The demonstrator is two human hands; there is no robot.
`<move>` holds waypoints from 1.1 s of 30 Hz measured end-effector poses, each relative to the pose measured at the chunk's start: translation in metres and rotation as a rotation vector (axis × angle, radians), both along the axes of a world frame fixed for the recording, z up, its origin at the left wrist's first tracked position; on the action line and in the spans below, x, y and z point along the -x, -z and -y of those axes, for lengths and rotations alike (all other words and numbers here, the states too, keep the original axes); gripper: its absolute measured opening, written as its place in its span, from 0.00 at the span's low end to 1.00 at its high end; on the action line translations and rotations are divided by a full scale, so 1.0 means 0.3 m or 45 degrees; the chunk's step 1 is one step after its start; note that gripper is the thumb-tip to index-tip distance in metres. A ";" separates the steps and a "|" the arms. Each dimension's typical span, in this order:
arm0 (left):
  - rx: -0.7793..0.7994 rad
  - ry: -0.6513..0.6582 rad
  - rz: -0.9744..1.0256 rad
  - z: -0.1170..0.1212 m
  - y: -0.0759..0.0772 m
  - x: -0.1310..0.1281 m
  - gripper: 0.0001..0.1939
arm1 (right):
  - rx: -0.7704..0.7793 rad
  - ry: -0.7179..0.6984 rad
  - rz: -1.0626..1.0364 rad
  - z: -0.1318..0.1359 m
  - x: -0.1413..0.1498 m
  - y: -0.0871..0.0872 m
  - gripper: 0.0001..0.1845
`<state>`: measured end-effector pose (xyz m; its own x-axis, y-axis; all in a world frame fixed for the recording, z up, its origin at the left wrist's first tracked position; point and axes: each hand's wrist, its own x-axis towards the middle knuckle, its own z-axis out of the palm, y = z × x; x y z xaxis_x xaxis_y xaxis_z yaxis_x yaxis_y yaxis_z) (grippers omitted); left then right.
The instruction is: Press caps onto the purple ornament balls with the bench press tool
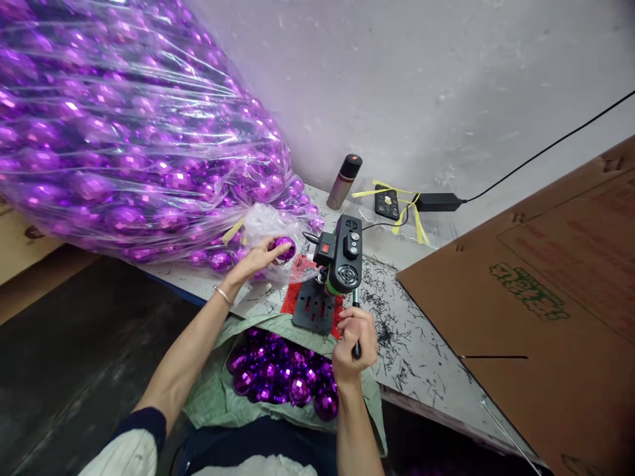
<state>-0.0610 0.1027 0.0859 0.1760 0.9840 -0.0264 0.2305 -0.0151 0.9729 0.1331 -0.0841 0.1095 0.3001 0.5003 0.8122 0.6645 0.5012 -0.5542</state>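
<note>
My left hand (262,256) grips a shiny purple faceted ball ornament (284,249) between thumb and fingers, just left of a small bench drill press (342,258). Wrapped in my right hand (356,340) is the black-gripped lever (356,349) on the machine's right side. The machine has a black head with a red switch, and its slotted base plate (315,307) rests on a red sheet (290,303). Below, in a green woven sack (213,396) at my lap, lie many purple ball ornaments (278,373). The tool tip under the machine's head is mostly hidden.
A huge clear plastic bag (149,145) of purple balls fills the left. Behind the machine are a bottle (344,182), a phone (386,201) and a black power adapter (437,202). Black shavings (397,330) litter the table. A cardboard box (540,291) stands at right.
</note>
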 end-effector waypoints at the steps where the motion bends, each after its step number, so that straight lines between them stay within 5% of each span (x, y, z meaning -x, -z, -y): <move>1: 0.095 0.058 0.138 0.040 -0.001 -0.004 0.30 | -0.002 0.000 -0.005 -0.001 -0.001 -0.002 0.15; 4: 0.318 0.128 0.446 0.158 0.019 -0.033 0.33 | -0.005 0.008 -0.023 -0.004 -0.003 -0.016 0.16; 10: 0.385 -0.114 0.764 0.308 0.130 -0.154 0.35 | -0.008 0.022 -0.016 -0.014 -0.006 -0.072 0.18; 15: 0.139 -0.152 0.525 0.375 0.197 -0.246 0.31 | 0.027 0.021 -0.020 -0.020 -0.007 -0.111 0.17; 22: -0.299 -0.047 -0.051 0.418 0.216 -0.278 0.23 | 0.036 0.006 -0.028 -0.020 -0.006 -0.125 0.16; 33: -0.572 0.109 -0.159 0.398 0.269 -0.277 0.31 | 0.051 0.012 0.022 -0.007 -0.014 -0.099 0.16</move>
<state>0.0222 -0.0167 0.0054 0.2798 0.8848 0.3726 0.3246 -0.4525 0.8306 0.1373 -0.0819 0.1392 0.2911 0.5295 0.7968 0.6785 0.4729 -0.5621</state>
